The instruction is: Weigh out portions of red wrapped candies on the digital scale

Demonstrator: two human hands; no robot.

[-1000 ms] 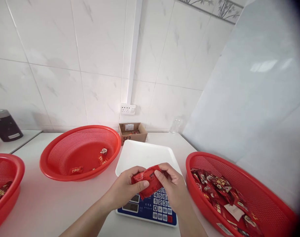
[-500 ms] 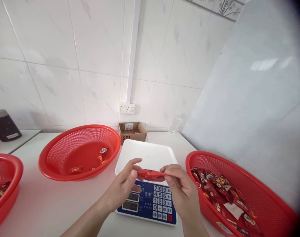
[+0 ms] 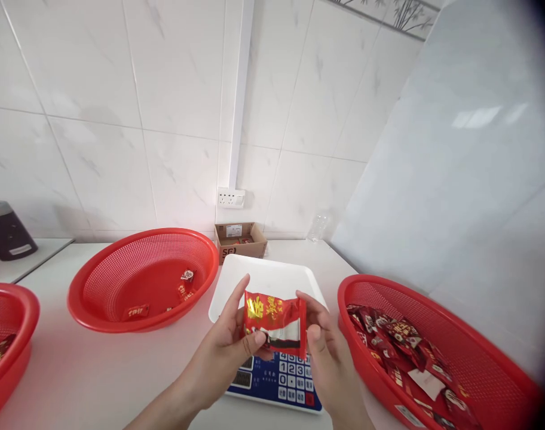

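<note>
A red snack packet (image 3: 272, 319) with gold lettering and a white and dark picture is held up over the front of a scale, its printed face towards me. My left hand (image 3: 230, 334) grips its left side, thumb pressed on the front and fingers behind. Around the packet's right sealed edge is my right hand (image 3: 324, 343), index fingertip at the upper corner and thumb beside the seal. Below both hands sits the scale, with a bare white weighing pan (image 3: 272, 275) and a blue keypad panel (image 3: 294, 382), partly covered by hands and packet.
To the right, a red basket (image 3: 501, 358) holds many red packets and a white paper slip. Another red basket (image 3: 133, 239) at left contains several packets. A third basket (image 3: 28, 304) is cut off at the left edge. Behind the scale stands a cardboard box (image 3: 241, 242) against the tiled wall.
The packet has turned from edge-on to showing its printed face. My left hand has closed on its left side, thumb now on the front. My right thumb has shifted beside the seal.
</note>
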